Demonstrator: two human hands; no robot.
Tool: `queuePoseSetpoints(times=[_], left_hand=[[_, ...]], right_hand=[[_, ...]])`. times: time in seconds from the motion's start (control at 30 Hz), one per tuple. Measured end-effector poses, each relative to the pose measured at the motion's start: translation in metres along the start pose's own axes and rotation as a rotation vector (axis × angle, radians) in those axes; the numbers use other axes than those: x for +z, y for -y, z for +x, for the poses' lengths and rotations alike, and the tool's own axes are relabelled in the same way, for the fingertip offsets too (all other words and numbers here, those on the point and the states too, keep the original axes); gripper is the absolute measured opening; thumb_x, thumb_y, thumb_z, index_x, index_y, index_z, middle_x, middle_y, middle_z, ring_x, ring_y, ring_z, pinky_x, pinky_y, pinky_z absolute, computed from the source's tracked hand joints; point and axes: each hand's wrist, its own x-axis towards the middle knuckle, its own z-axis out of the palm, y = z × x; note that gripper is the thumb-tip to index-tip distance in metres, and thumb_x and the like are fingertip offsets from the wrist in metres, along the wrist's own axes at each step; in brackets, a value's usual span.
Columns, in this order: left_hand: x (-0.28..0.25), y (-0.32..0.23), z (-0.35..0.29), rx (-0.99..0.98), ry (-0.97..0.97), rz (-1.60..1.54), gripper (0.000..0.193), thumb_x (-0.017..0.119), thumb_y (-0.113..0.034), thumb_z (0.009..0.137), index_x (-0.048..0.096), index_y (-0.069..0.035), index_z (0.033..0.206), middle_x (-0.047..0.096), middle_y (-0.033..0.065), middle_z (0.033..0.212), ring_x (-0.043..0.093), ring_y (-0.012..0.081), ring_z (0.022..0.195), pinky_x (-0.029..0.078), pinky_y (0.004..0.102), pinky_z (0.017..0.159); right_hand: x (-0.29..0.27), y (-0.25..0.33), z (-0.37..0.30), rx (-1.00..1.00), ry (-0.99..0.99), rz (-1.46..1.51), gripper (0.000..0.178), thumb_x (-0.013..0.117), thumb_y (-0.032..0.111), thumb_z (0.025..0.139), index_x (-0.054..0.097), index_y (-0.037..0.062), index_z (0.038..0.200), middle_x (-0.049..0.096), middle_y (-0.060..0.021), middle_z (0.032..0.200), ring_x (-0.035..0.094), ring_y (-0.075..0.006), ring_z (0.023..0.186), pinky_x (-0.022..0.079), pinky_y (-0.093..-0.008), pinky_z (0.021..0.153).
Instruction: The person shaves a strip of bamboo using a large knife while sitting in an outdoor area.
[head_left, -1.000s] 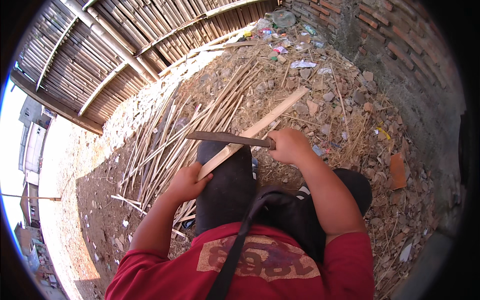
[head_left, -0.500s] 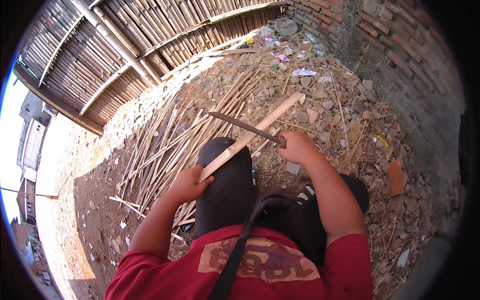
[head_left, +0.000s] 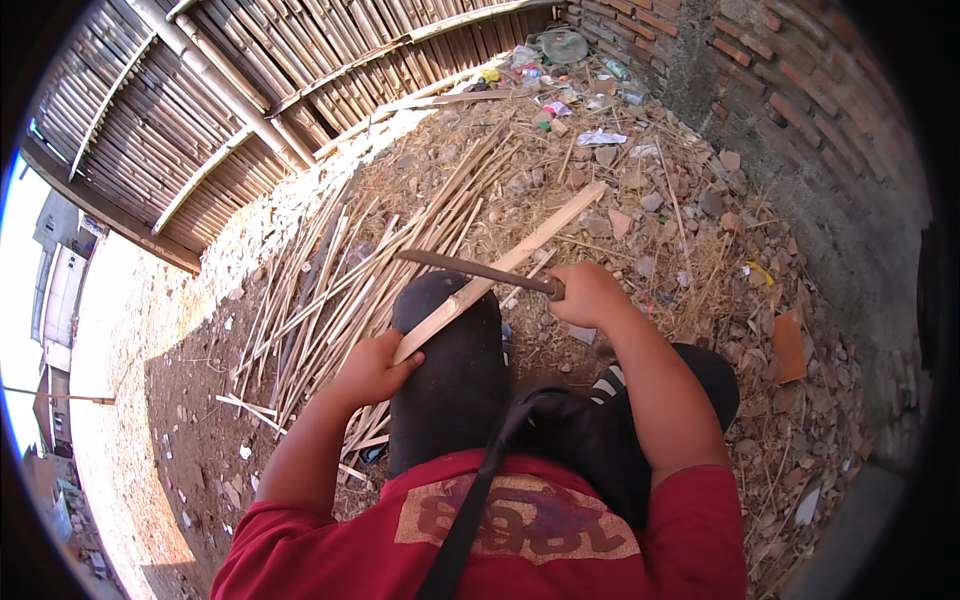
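Note:
My left hand (head_left: 377, 365) is closed around the near end of a flat bamboo strip (head_left: 535, 243). The strip slants up to the right across my dark-trousered left knee (head_left: 440, 390). In my right hand (head_left: 585, 295) is the handle of a long, dark-bladed machete (head_left: 470, 267). Its blade points left and crosses over the strip just beyond the knee; whether it bites into the strip I cannot tell. A heap of thin split bamboo sticks (head_left: 330, 300) lies on the ground beyond and left of my knee.
A bamboo-slat wall (head_left: 300, 60) stands at the far left, and a brick wall (head_left: 800, 110) rises on the right. Rubble and dry straw cover the ground. Plastic litter (head_left: 560, 90) lies in the far corner, and an orange tile piece (head_left: 789, 347) sits at right.
The machete has moved toward me and left along the strip, and its blade lies flatter across it. My left hand keeps its grip on the strip.

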Motion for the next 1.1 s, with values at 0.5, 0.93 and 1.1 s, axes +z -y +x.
queuePoseSetpoints(times=[0.5,0.93,1.1], left_hand=[[0.0,-0.015,-0.001,-0.021,-0.096,0.113,0.046,0.067,-0.045,0.094,0.058,0.0,0.095,0.068,0.0275,0.091,0.066,0.049,0.089,0.049,0.0571,0.081],[0.004,-0.002,-0.004,0.012,-0.094,0.134,0.046,0.065,-0.045,0.095,0.057,0.0,0.097,0.067,0.0277,0.087,0.065,0.0498,0.088,0.049,0.0578,0.079],[0.004,-0.002,-0.001,0.005,-0.095,0.097,0.042,0.068,-0.042,0.094,0.059,0.0,0.094,0.067,0.0252,0.087,0.065,0.0452,0.088,0.05,0.0517,0.077]], right_hand=[[-0.008,-0.035,0.008,0.125,-0.043,0.078,0.023,0.069,0.026,0.076,0.072,0.008,0.089,0.072,-0.0161,0.088,0.069,-0.0383,0.087,0.055,-0.0476,0.077],[-0.013,0.015,-0.008,0.005,-0.058,-0.042,0.023,0.07,0.023,0.076,0.071,0.0054,0.091,0.072,-0.0181,0.086,0.069,-0.0383,0.082,0.053,-0.0468,0.074],[-0.019,-0.039,0.01,0.209,-0.086,0.211,0.036,0.071,0.026,0.077,0.071,0.0029,0.104,0.073,-0.0184,0.092,0.07,-0.0362,0.086,0.055,-0.0446,0.078]])
